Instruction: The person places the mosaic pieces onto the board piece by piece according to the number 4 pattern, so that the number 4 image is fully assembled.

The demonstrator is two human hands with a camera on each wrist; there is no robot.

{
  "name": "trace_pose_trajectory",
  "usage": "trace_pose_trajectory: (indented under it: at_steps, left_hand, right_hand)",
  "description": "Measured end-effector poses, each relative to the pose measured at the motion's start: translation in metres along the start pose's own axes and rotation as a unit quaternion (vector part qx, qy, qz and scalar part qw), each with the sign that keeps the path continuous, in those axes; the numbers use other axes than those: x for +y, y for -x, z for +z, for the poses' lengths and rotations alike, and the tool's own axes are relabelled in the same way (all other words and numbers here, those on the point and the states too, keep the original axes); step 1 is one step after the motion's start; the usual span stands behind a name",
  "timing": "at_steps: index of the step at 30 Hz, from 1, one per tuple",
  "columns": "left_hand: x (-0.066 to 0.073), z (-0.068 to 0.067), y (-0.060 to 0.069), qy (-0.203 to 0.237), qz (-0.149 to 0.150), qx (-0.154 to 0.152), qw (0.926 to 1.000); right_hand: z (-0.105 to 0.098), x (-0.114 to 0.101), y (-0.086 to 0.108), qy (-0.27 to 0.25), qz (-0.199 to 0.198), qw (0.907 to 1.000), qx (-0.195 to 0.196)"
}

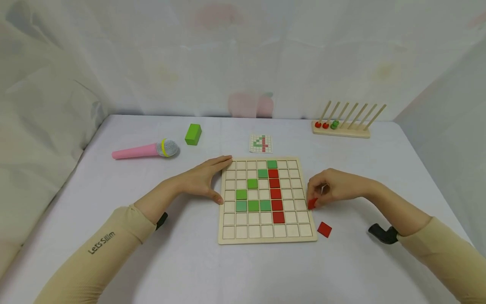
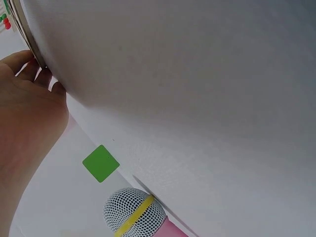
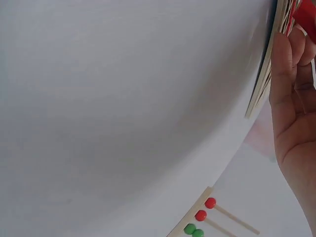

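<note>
A wooden grid board (image 1: 253,231) lies flat on the white table, with green and red square tiles set in some of its cells. My left hand (image 1: 199,179) rests against the board's left edge, thumb and fingers spread and fairly straight; the left wrist view shows its fingertips at that edge. At the board's right edge, my right hand (image 1: 336,185) pinches a red square tile (image 1: 312,203). The same tile (image 3: 305,17) appears at the upper corner of the right wrist view. Another red tile (image 1: 324,229) lies loose beside the board's lower right corner.
Behind the board lies a small pattern card (image 1: 260,143). A pink toy microphone (image 1: 138,151) and a green block (image 1: 193,134) are at the back left. At the back right stands a wooden peg rack (image 1: 341,131) holding red and green beads.
</note>
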State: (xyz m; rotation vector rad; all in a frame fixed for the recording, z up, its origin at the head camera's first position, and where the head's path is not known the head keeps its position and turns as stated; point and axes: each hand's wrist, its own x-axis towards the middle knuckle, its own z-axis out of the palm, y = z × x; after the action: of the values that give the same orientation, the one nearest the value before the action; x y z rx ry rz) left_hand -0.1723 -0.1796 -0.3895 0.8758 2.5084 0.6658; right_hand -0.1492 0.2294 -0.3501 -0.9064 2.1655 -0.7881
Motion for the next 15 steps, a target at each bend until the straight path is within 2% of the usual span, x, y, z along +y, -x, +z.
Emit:
trace_pose_trajectory:
  at_steps: [7, 15]
  left_hand:
    - [0.000, 0.000, 0.000, 0.000, -0.008, -0.002, 1.0000]
    - [0.000, 0.000, 0.000, 0.003, 0.004, 0.000, 1.0000]
  right_hand:
    - [0.006, -0.013, -0.015, -0.005, -0.018, 0.9997, -0.013]
    - [0.019, -0.032, -0.033, -0.029, -0.026, 0.9989, -0.026]
